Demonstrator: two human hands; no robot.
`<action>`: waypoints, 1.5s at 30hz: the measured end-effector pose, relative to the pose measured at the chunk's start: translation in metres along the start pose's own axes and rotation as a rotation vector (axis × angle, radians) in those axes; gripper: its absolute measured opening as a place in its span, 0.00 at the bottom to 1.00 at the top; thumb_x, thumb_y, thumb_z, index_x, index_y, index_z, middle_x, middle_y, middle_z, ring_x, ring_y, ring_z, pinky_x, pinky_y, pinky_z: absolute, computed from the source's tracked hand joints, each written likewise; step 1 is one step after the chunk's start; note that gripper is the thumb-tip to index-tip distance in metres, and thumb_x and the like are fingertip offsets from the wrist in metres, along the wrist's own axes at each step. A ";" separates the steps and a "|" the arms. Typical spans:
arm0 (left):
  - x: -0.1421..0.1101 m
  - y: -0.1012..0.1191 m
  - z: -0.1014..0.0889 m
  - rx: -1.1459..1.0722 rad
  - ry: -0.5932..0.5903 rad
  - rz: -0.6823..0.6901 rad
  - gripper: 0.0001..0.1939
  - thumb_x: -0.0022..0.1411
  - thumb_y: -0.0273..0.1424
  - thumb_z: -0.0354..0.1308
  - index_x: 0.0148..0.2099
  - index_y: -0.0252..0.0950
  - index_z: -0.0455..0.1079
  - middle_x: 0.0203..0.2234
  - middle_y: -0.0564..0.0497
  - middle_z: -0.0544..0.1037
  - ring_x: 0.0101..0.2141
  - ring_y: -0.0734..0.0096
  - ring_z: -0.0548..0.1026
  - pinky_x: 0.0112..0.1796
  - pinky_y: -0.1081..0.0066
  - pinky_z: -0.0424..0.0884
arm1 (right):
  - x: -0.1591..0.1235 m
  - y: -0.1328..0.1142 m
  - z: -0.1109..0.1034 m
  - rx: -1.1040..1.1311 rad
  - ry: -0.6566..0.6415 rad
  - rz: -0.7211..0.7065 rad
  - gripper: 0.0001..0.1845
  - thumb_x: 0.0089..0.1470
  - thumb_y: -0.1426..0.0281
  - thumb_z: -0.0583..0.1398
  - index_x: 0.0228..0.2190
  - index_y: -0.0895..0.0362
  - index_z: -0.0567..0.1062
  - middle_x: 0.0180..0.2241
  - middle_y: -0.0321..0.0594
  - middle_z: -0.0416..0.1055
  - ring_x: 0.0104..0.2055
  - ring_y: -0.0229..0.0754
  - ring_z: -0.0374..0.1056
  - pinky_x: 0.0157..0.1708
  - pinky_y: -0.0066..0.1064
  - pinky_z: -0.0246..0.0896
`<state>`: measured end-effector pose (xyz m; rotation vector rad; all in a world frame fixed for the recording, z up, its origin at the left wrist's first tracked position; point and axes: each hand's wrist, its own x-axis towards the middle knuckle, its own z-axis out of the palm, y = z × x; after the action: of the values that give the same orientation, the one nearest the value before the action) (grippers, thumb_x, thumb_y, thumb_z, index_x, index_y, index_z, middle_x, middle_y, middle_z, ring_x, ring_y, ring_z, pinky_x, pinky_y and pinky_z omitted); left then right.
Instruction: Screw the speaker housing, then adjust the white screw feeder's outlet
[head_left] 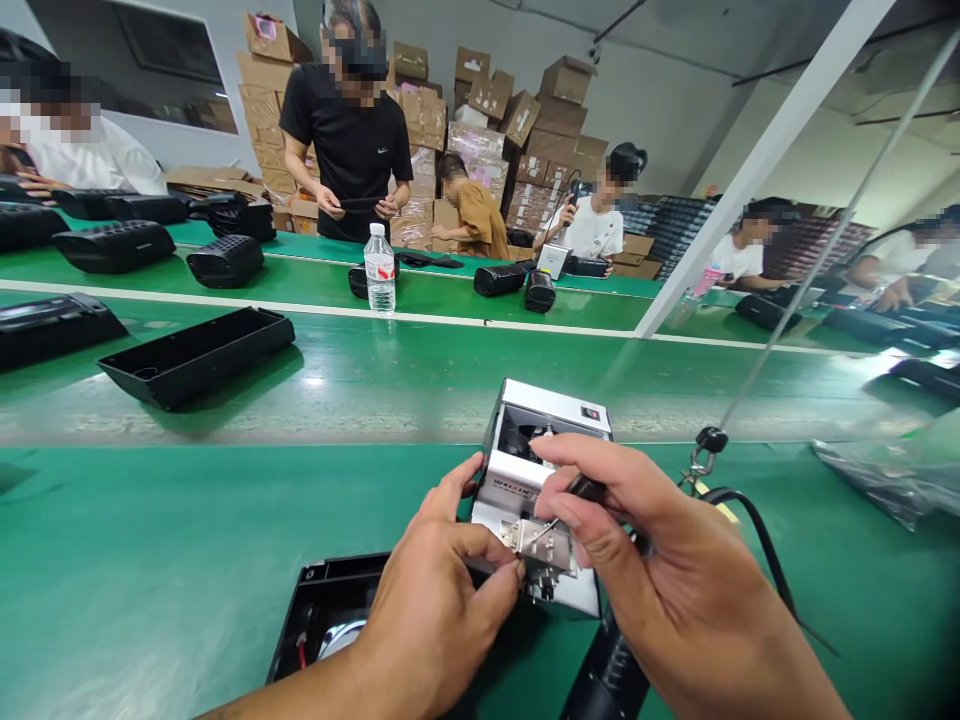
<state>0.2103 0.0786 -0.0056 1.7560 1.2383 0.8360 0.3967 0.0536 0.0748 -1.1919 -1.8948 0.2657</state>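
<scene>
A small white screw-feeder box (pixel 551 418) stands on the green bench in front of me. My left hand (pixel 435 600) is pinched at the metal outlet (pixel 541 545) on its front; what the fingertips hold is too small to name. My right hand (pixel 660 570) is closed around a black electric screwdriver (pixel 611 670), whose thin bit touches the outlet. Under my left hand lies an open black plastic housing (pixel 322 600) with wires inside.
A cable (pixel 757 530) hangs from a hook (pixel 705 450) to the screwdriver. A long black housing (pixel 199 355) lies on the conveyor belt, a water bottle (pixel 380 268) beyond it. Several people work across the line; cardboard boxes (pixel 487 110) are stacked behind. A plastic bag (pixel 892 470) lies at right.
</scene>
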 end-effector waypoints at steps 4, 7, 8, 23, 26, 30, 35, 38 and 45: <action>0.000 0.000 -0.001 0.004 0.016 0.026 0.09 0.63 0.30 0.70 0.31 0.50 0.86 0.76 0.61 0.62 0.69 0.44 0.71 0.68 0.45 0.70 | 0.009 0.006 -0.004 0.251 -0.249 0.048 0.22 0.78 0.66 0.54 0.64 0.27 0.69 0.42 0.25 0.76 0.33 0.25 0.71 0.38 0.14 0.69; 0.001 0.000 -0.001 0.006 0.008 0.021 0.08 0.63 0.31 0.70 0.32 0.51 0.86 0.76 0.61 0.62 0.70 0.45 0.69 0.70 0.46 0.68 | 0.013 0.009 -0.007 0.353 -0.307 0.064 0.23 0.79 0.65 0.54 0.65 0.25 0.68 0.44 0.27 0.75 0.35 0.27 0.70 0.40 0.18 0.71; 0.001 0.001 -0.002 0.008 0.005 0.016 0.08 0.63 0.31 0.70 0.32 0.50 0.86 0.76 0.60 0.62 0.71 0.45 0.68 0.70 0.46 0.67 | 0.013 0.010 -0.007 0.367 -0.304 0.061 0.23 0.79 0.65 0.53 0.65 0.26 0.68 0.44 0.28 0.74 0.35 0.27 0.70 0.39 0.18 0.71; 0.002 -0.002 -0.001 0.007 -0.019 -0.029 0.11 0.63 0.29 0.67 0.33 0.53 0.86 0.77 0.62 0.58 0.71 0.52 0.68 0.71 0.47 0.63 | 0.000 -0.014 0.019 -0.177 0.162 0.024 0.14 0.74 0.69 0.56 0.55 0.46 0.76 0.34 0.27 0.81 0.27 0.25 0.75 0.25 0.10 0.64; 0.002 0.000 -0.001 0.037 -0.026 -0.048 0.10 0.64 0.30 0.67 0.32 0.51 0.86 0.78 0.61 0.57 0.70 0.50 0.69 0.72 0.47 0.62 | -0.004 -0.017 0.026 -0.279 0.236 -0.001 0.14 0.74 0.69 0.56 0.56 0.49 0.76 0.30 0.29 0.80 0.22 0.28 0.72 0.22 0.15 0.64; 0.002 0.000 -0.002 0.070 -0.016 -0.022 0.10 0.62 0.28 0.69 0.31 0.48 0.86 0.77 0.60 0.60 0.69 0.47 0.71 0.70 0.48 0.67 | -0.005 -0.015 0.022 -0.216 0.143 0.044 0.17 0.74 0.70 0.55 0.57 0.40 0.72 0.34 0.24 0.80 0.26 0.27 0.74 0.26 0.14 0.68; 0.002 0.001 -0.001 0.077 -0.008 -0.001 0.11 0.62 0.25 0.69 0.32 0.48 0.86 0.77 0.57 0.61 0.70 0.46 0.70 0.69 0.48 0.69 | -0.004 -0.013 0.018 -0.019 0.051 0.085 0.18 0.76 0.69 0.52 0.58 0.34 0.68 0.33 0.19 0.76 0.28 0.24 0.73 0.34 0.12 0.69; 0.003 0.001 -0.002 0.083 -0.016 -0.009 0.11 0.63 0.25 0.68 0.32 0.48 0.86 0.78 0.53 0.59 0.70 0.47 0.70 0.70 0.46 0.65 | -0.004 -0.014 0.020 0.000 0.054 0.090 0.18 0.76 0.69 0.53 0.58 0.34 0.69 0.34 0.19 0.77 0.29 0.23 0.74 0.35 0.12 0.69; 0.002 0.002 -0.003 0.096 -0.022 -0.011 0.12 0.64 0.25 0.69 0.32 0.48 0.87 0.78 0.55 0.58 0.70 0.52 0.70 0.70 0.53 0.64 | -0.006 -0.022 0.032 -0.207 0.217 0.090 0.13 0.74 0.71 0.55 0.52 0.42 0.72 0.29 0.20 0.76 0.24 0.26 0.72 0.26 0.16 0.65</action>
<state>0.2092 0.0805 -0.0027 1.8282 1.2911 0.7602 0.3593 0.0454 0.0644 -1.3872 -1.7117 -0.0137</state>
